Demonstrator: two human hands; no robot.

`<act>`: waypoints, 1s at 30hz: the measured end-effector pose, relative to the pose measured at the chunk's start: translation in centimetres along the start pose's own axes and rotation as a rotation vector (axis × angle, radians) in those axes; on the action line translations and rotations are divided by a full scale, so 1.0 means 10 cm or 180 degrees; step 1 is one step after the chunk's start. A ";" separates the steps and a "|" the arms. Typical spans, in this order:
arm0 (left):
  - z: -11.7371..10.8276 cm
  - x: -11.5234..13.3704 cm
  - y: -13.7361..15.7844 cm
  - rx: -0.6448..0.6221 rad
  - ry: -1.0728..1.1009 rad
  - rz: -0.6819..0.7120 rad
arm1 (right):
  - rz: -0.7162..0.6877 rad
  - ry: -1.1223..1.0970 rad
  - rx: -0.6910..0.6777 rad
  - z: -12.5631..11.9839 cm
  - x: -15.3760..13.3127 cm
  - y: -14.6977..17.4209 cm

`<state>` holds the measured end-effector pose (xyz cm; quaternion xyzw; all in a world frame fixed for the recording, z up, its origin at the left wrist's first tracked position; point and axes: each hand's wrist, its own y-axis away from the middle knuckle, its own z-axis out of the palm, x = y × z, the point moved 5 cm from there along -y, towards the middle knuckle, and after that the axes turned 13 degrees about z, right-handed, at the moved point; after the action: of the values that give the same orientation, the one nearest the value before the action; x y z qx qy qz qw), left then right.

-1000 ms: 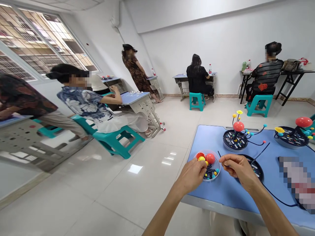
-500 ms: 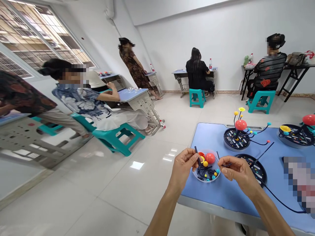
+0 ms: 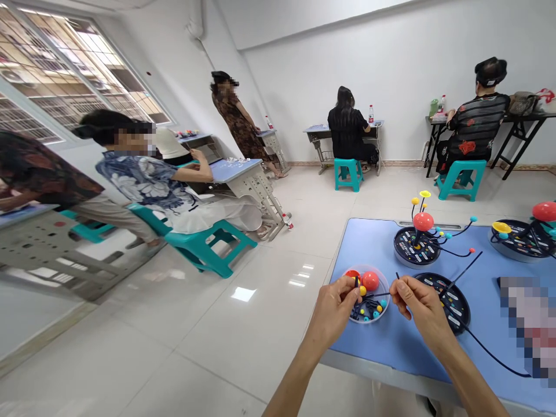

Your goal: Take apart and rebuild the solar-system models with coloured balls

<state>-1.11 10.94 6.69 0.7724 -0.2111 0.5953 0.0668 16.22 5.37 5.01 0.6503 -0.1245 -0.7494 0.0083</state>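
Above a clear round tub (image 3: 388,278), my left hand (image 3: 332,310) pinches a short black plastic piece (image 3: 357,282) between thumb and fingers. My right hand (image 3: 419,301) is closed on a thin black rod (image 3: 377,295), which reaches left toward the fingers of the other hand. Whether the two black parts touch is hard to make out. In the tub lie a red ball (image 3: 370,281), a small yellow ball (image 3: 362,291), several blue beads and dark parts. Close behind my right hand sits a round black base (image 3: 458,307) with dark rods sticking out of it.
A planet model (image 3: 417,246) with a red ball stands at the back of the blue table (image 3: 369,240). Another model (image 3: 516,237) stands at the right edge, above a partly blurred flat object (image 3: 527,324). Several people sit or stand at other desks.
My left hand has moved slightly right and down, and its black piece now shows less. My right hand has turned, and the rod now points left between the hands.
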 end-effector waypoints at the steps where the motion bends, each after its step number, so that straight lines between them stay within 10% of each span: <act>1: 0.02 0.01 0.00 0.0069 0.0202 0.0026 | 0.0003 -0.0078 -0.0034 0.01 0.00 0.00; 12: 0.32 0.22 0.31 0.0980 0.2614 -0.0133 | -0.0134 -0.0925 0.0028 0.09 0.00 0.30; 22: 0.40 0.44 0.75 0.0636 0.1112 0.0509 | -0.0368 -0.1140 0.0072 -0.10 -0.14 0.72; 30: 0.55 0.56 0.92 0.0038 0.1534 0.0220 | -0.0454 -0.1171 -0.0332 0.05 -0.26 0.93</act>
<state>1.19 -0.68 9.04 0.6007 -0.2119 0.7656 0.0903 14.78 -3.06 9.45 0.5084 -0.0387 -0.8596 -0.0340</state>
